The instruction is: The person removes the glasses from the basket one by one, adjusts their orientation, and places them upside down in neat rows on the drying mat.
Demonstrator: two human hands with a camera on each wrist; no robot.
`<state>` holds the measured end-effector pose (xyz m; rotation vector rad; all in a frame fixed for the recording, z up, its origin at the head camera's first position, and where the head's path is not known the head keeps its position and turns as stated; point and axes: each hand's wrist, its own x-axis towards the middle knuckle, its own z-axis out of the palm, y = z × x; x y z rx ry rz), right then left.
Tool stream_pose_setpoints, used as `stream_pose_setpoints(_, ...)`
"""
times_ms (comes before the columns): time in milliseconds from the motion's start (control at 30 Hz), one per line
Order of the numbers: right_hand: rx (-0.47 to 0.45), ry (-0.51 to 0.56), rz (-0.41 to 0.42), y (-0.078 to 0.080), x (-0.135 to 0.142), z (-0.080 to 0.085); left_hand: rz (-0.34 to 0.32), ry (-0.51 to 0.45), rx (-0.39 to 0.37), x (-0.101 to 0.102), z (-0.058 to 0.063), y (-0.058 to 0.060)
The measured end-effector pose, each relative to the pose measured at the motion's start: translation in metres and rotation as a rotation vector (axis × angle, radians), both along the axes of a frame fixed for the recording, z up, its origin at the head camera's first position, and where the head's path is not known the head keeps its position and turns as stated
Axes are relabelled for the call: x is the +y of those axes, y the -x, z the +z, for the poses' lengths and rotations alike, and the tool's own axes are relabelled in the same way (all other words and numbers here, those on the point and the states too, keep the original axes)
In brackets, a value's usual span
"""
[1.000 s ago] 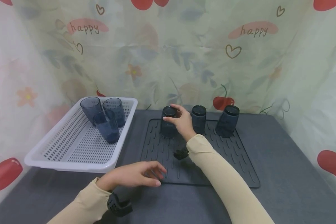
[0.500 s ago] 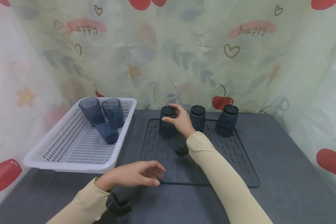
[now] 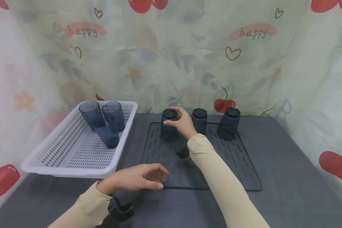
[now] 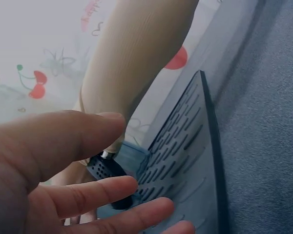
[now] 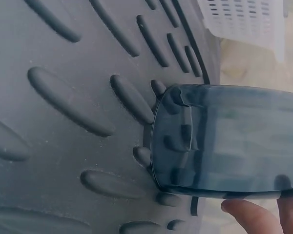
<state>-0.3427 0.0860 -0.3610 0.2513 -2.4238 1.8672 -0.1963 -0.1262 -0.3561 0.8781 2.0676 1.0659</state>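
My right hand (image 3: 185, 124) holds a dark blue drinking glass (image 3: 168, 131) near its upturned base, thumb on one side and fingers on the other. Upside down, this glass stands with its rim on the ribbed black drying mat (image 3: 171, 171); the right wrist view shows the glass (image 5: 234, 141) against the mat's ridges. Two more upturned glasses stand to its right, a middle glass (image 3: 199, 122) and a right-hand glass (image 3: 229, 125). My left hand (image 3: 133, 178) hovers by the mat's front left corner, fingers loosely bent, holding nothing.
A white perforated basket (image 3: 125, 139) stands left of the mat. Three blue glasses (image 3: 105, 129) lean inside it, mouths up. Grey cloth (image 3: 287, 177) covers the table, and a patterned curtain (image 3: 159, 63) hangs behind.
The head view has shifted slightly. Against the mat, both hands and the gripped glass appear to keep their places.
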Motion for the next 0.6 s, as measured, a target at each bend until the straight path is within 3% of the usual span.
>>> stream_pose_setpoints(333, -0.043, 0.021, 0.027, -0.027, -0.003, 0.027, 0.013, -0.008, 0.047, -0.004, 0.02, 0.001)
stream_pose_setpoints(433, -0.04, 0.034, 0.021, -0.024, -0.003, 0.024, 0.043, -0.019, 0.066, -0.009, 0.031, 0.004)
stream_pose_setpoints(600, -0.031, 0.051, 0.008, -0.004, -0.001, 0.005, 0.091, -0.053, 0.166, -0.021, 0.055, 0.007)
